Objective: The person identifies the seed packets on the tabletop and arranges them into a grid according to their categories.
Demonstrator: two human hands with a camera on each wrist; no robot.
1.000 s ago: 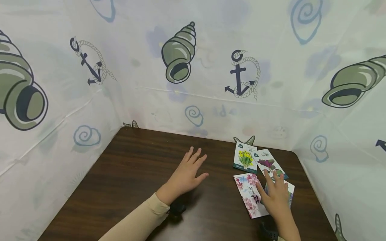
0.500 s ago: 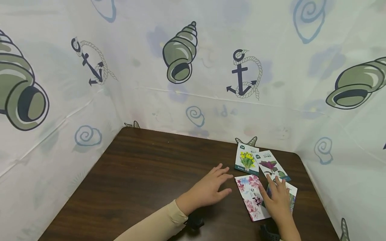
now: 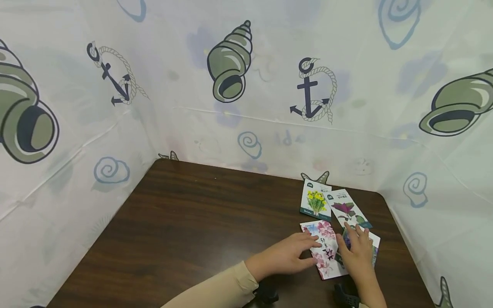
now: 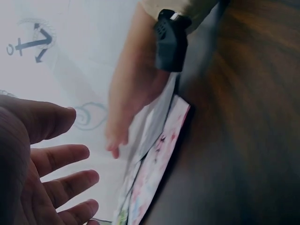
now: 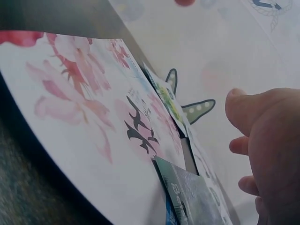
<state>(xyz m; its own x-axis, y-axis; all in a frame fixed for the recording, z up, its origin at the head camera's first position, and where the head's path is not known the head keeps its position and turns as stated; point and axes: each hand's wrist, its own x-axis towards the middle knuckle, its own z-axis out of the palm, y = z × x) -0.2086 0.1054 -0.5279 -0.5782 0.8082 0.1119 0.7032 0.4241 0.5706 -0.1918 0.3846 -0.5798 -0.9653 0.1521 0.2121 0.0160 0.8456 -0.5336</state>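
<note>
My left hand (image 3: pixel 290 254), palm down with fingers spread, reaches over the left edge of a pink-flowered packet (image 3: pixel 329 255). Just to its right, my right hand (image 3: pixel 358 259) hovers with loosely spread fingers over another packet (image 3: pixel 375 243), hiding much of its printed front. Behind them lie a packet with yellow flowers (image 3: pixel 316 201) and one with a dark purple flower (image 3: pixel 344 208), overlapping slightly. In the right wrist view, a dark green packet (image 5: pixel 187 190) rests partly on the pink-flowered one. Neither hand grips anything.
A dark brown wooden table (image 3: pixel 173 222) carries the packets near its right side. White cloth (image 3: pixel 269 102) printed with shells and anchors hangs around the left, back and right edges. Black cameras are strapped at both wrists, like the right one (image 4: pixel 171 44).
My left hand has moved right and toward me, from the middle of the table to over the pink-flowered packet. My right hand has stayed almost in place above the packets.
</note>
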